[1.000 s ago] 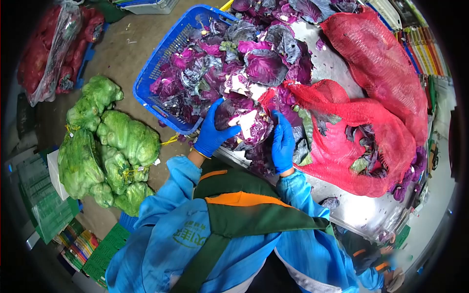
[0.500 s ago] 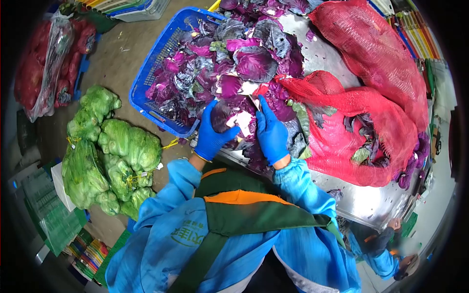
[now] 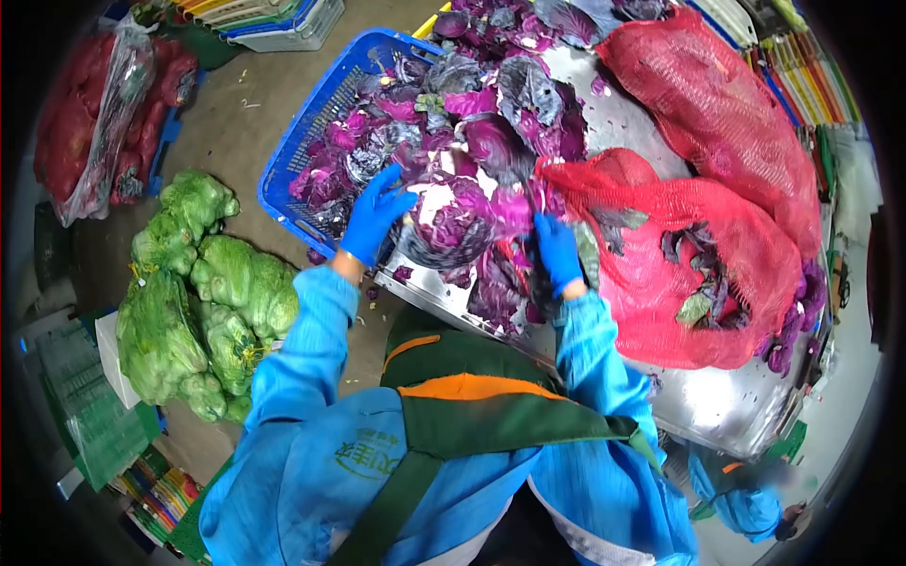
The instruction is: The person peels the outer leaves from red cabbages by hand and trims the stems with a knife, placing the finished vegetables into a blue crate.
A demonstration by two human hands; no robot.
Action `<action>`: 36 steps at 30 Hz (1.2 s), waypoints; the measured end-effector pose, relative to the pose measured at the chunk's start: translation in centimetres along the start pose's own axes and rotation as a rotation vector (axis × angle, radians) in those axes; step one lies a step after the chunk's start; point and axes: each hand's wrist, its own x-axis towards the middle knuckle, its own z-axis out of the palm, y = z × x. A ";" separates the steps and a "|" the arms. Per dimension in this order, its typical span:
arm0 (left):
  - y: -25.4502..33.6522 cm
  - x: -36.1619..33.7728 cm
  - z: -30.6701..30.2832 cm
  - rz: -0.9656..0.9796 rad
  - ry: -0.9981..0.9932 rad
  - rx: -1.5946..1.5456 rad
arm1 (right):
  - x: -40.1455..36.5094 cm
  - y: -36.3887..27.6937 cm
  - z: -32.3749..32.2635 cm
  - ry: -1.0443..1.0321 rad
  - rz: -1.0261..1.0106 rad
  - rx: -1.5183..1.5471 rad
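Observation:
A trimmed red cabbage [image 3: 448, 231], its pale cut stem facing up, sits near the metal table's edge among loose purple leaves. My left hand [image 3: 376, 219], in a blue glove, is at its left side with fingers spread and fingertips close to its rim. To the right of the cabbage, my right hand [image 3: 559, 257], also gloved, has its fingers curled. I cannot tell what they hold. A blurred purple leaf [image 3: 511, 209] lies between that hand and the cabbage. More peeled leaves [image 3: 497, 297] rest below, at the near edge.
A blue basket [image 3: 283, 151] heaped with red cabbage leaves stands at the left. Red mesh sacks [image 3: 717, 113] lie on the metal table [image 3: 713, 396] at the right. Bagged green cabbages [image 3: 222, 292] are on the floor. Another person [image 3: 750, 505] is at the lower right.
My left hand has moved left, loosening from the cabbage. The right hand has moved right and down, away from it. The cabbage has shifted slightly, and the knife-like blade seen earlier no longer shows.

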 end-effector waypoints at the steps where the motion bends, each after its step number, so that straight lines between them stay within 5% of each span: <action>1: 0.3 -1.2 0.9 -0.119 0.044 -0.149 | 0.2 3.4 0.0 -0.120 0.035 0.159; 4: -0.7 -3.3 4.5 0.111 0.330 0.094 | -3.7 0.4 -0.4 -0.132 0.158 0.124; 6: -1.2 -3.6 5.2 0.187 0.355 0.118 | -4.4 -2.7 -0.4 0.320 -0.688 -0.227; 9: -1.3 -3.9 4.8 0.277 0.233 0.386 | -7.2 -8.6 0.1 -0.005 -0.624 -0.202; 11: -1.0 -3.7 5.0 0.345 0.228 0.475 | -7.1 -8.8 1.7 -0.062 -0.784 -0.379; 17: -0.5 -3.7 5.4 0.416 0.170 0.656 | -3.1 -7.0 3.1 0.082 -0.649 -0.595; 19: -0.2 -3.3 5.3 0.468 0.164 0.674 | -2.4 -6.7 2.5 0.137 -0.770 -0.517; 23: -0.7 -3.2 4.8 0.412 0.164 0.604 | -6.1 -8.1 2.8 0.013 -0.846 -0.389; 26: -0.7 -3.2 4.7 0.392 0.139 0.584 | -7.0 -8.8 3.8 -0.029 -0.590 -0.480; 30: -0.9 -2.9 4.5 0.409 0.152 0.601 | -6.4 -7.6 3.7 0.009 -0.800 -0.406; 36: -1.1 -3.0 4.2 0.370 0.140 0.589 | -6.4 -6.8 4.7 -0.011 -0.688 -0.529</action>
